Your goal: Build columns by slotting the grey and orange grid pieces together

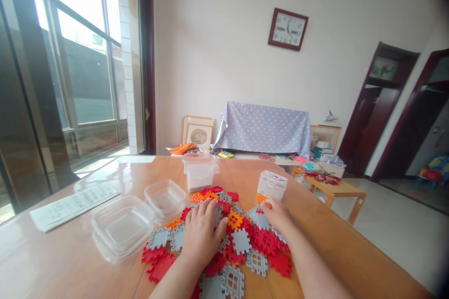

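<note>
A heap of flat interlocking plastic tiles (242, 240), red, grey and orange, lies on the wooden table (336, 243). My left hand (201, 231) rests palm down on the heap with its fingers stretched out and slightly apart. My right hand (277, 215) lies on the right side of the heap, fingers curled down onto the tiles near an orange tile (261, 199). Whether it grips one is hidden. A small lidded clear box (272, 185) stands just beyond my right hand.
Two shallow clear containers (122, 226) (164, 198) sit left of the heap. A taller clear tub (199, 173) stands behind it. A printed paper sheet (73, 205) lies far left. A small low table (333, 189) stands on the floor at the right.
</note>
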Tool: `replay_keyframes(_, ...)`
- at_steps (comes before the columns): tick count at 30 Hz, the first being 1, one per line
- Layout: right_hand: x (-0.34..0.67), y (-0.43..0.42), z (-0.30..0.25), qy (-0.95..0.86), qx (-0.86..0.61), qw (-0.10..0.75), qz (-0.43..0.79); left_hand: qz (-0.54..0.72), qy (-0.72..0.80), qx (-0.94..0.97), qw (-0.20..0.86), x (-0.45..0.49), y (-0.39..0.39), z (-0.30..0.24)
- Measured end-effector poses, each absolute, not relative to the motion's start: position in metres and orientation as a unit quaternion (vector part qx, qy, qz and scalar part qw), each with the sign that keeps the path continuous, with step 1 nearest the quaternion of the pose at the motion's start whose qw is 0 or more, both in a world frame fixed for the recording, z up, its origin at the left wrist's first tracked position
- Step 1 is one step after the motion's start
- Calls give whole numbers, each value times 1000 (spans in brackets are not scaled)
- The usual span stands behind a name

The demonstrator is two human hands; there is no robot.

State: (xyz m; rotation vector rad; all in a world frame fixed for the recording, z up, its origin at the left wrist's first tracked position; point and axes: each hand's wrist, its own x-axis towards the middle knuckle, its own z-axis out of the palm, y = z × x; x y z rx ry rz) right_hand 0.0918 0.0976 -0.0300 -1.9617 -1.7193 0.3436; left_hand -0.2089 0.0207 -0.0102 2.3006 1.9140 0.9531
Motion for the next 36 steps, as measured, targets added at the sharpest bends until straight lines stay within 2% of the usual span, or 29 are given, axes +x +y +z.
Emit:
replay_keyframes(3, 75, 105, -36, -625, -709, 296, 137, 281, 580, 765, 25, -207, 18, -12)
replay_keyframes(8, 45, 111, -34, -644, -637, 364, 220, 264, 590, 762, 44, -208, 20, -17)
replay_keyframes(12, 19, 101, -23, -651, -574, 391, 307, 274, 603, 748, 34, -208, 22, -18)
replay_keyframes(17, 4, 80, 2, -626, -457, 414, 477, 276, 605, 746, 27, -210, 22, -12)
replay_keyframes(21, 22, 78, 23, -565, -473, 503, 452, 277, 607, 745, 22, -211, 22, -9)
replay_keyframes(24, 44, 77, 32, -536, -526, 528, 396, 289, 601, 745, 14, -211, 22, -10)
replay_keyframes(30, 74, 53, 20, -602, -560, 458, 338, 288, 592, 752, -14, -210, 23, -14)
replay_keyframes(36, 98, 23, -22, -723, -584, 234, 285, 287, 583, 760, -20, -209, 19, -16)
